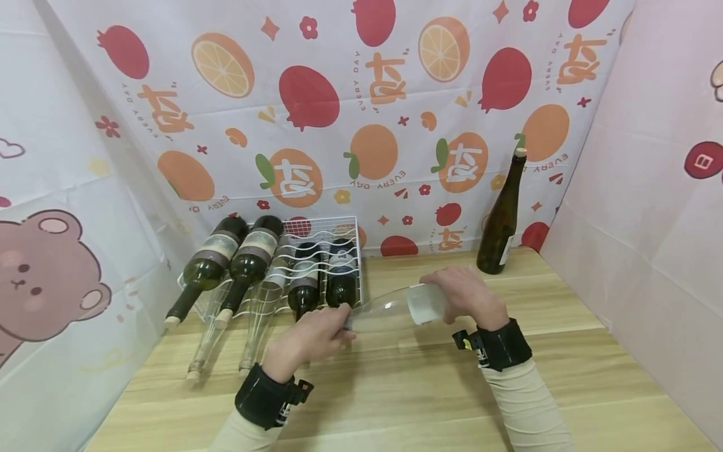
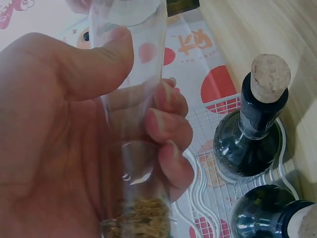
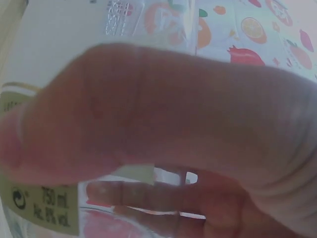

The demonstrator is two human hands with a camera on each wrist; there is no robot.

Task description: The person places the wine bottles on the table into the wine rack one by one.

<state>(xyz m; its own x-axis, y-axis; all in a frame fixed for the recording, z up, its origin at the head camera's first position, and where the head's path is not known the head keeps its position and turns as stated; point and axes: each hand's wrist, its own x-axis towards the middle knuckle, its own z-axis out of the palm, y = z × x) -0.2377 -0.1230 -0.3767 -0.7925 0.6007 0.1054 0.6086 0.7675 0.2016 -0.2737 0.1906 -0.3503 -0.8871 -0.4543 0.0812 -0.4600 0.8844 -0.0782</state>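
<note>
A clear glass bottle (image 1: 384,312) lies tilted in the air between both hands, its neck to the left and its pale label toward the right. My left hand (image 1: 310,339) grips the neck, thumb on one side and fingers curled round the other; in the left wrist view a cork (image 2: 143,218) shows inside the neck. Around the labelled base end, my right hand (image 1: 465,292) holds the bottle. The right wrist view shows the thumb across the label (image 3: 54,208), with fingers beyond the glass. Just behind the left hand, dark bottles (image 1: 305,285) lie in a rack.
The white wire rack (image 1: 358,251) with wavy rails stands at the back left, holding several corked bottles, dark ones (image 1: 257,248) and clear ones (image 1: 262,320), necks toward the front. A tall dark green bottle (image 1: 499,226) stands upright at the back right, near the printed curtain (image 1: 390,207).
</note>
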